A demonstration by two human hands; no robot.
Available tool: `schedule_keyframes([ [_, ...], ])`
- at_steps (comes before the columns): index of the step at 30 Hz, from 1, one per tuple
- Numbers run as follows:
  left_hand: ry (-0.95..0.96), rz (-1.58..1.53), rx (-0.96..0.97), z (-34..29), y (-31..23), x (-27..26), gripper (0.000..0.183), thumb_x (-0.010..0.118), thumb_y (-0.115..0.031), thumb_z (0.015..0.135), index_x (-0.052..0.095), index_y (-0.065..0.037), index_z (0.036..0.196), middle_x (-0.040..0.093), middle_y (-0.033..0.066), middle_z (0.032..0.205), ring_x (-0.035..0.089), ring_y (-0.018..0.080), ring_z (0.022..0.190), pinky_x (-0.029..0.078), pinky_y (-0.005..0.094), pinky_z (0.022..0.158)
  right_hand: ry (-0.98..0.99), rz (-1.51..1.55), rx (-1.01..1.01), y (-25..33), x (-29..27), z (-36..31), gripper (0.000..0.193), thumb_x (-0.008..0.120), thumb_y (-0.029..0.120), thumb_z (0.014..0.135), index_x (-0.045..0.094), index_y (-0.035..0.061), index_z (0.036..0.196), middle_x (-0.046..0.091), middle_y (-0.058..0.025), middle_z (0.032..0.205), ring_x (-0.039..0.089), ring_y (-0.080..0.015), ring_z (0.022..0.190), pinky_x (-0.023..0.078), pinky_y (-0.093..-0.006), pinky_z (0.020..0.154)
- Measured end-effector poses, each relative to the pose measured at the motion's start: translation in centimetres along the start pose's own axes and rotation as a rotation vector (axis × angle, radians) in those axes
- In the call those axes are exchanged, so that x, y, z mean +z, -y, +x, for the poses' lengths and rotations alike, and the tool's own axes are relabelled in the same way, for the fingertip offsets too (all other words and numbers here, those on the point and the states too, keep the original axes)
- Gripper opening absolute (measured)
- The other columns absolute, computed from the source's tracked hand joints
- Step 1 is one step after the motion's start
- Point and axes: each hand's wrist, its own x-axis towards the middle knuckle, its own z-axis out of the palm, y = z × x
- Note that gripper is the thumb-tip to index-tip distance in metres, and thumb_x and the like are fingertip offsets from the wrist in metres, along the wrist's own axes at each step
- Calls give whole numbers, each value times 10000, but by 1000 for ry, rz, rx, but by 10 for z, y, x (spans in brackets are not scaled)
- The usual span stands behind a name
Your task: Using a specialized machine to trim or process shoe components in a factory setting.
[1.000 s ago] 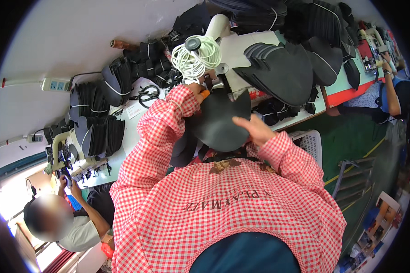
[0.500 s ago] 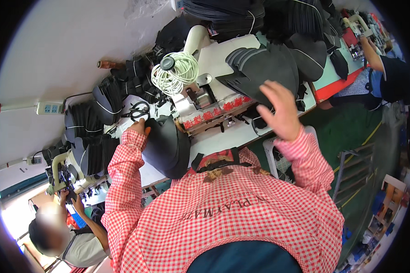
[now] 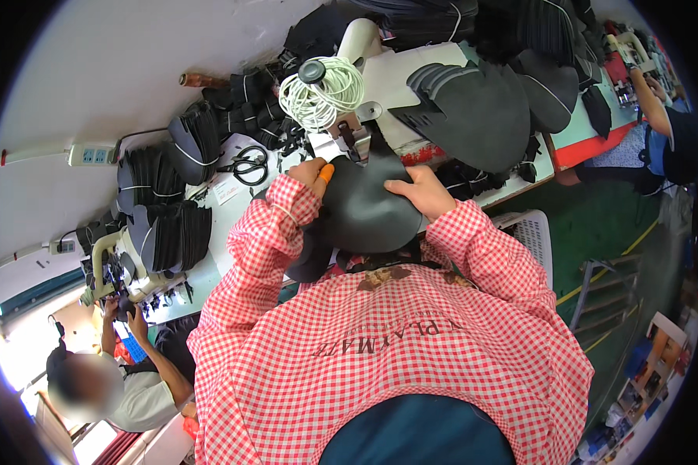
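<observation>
A curved, smooth black sheet piece [image 3: 372,217] is held between my two hands, up against the front of the sewing machine [image 3: 361,40]. My left hand [image 3: 309,175] is closed on its left edge, with an orange cover [image 3: 327,172] on one finger. At the right edge, my right hand [image 3: 424,194] grips it with the thumb on top and the other fingers underneath. The piece's narrow upper end reaches the machine's head, where the needle area is partly hidden. Another dark piece [image 3: 310,260] shows below my left forearm.
A fanned stack of black pieces [image 3: 481,116] lies right of the machine. Black-handled scissors [image 3: 248,165] rest on the table at left, near tied black bundles [image 3: 171,236]. A coil of pale cord [image 3: 322,94] hangs on the machine. Co-workers sit at left and far right.
My right hand has come left and down from over the fanned stack onto the black piece. My left hand has moved right and up, and the piece has come with it to the machine.
</observation>
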Motion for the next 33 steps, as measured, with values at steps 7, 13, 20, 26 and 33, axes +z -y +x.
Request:
schedule_keyframes([
  [7,10,237,241,32,-17,-7,318,476,-235,887,597,18,1037,645,141,783,604,224,601,453,325,543,63,104,184,16,5,-39,307,553,139,836,551,-64,1065,653,-113,841,644,-163,686,502,-238,521],
  [13,42,56,-17,17,8,-48,278,464,-245,899,573,-33,1043,633,120,754,612,214,620,470,319,559,-122,-378,-308,66,4,-84,242,535,151,866,558,-16,1040,625,-47,902,596,-184,848,454,-333,736],
  [20,169,780,-256,-15,78,-57,484,588,-392,823,499,-107,1204,607,202,1029,581,349,971,474,421,799,-646,-1366,-747,70,-86,-68,457,660,100,678,552,41,1118,527,-154,1173,474,-327,1110,378,-401,919],
  [26,159,615,-118,-23,72,-52,328,580,-279,828,601,-43,1054,634,192,950,601,361,898,478,440,775,-368,-984,-796,71,-37,-69,411,686,146,688,583,16,1064,600,-147,1054,548,-312,1019,406,-382,904],
  [33,379,-422,94,-51,-41,-35,190,538,-197,874,566,-21,939,558,33,790,530,77,532,428,192,363,476,-93,-68,0,-20,-23,448,693,145,748,552,-14,1142,611,-71,1069,540,-143,1012,406,-309,913],
])
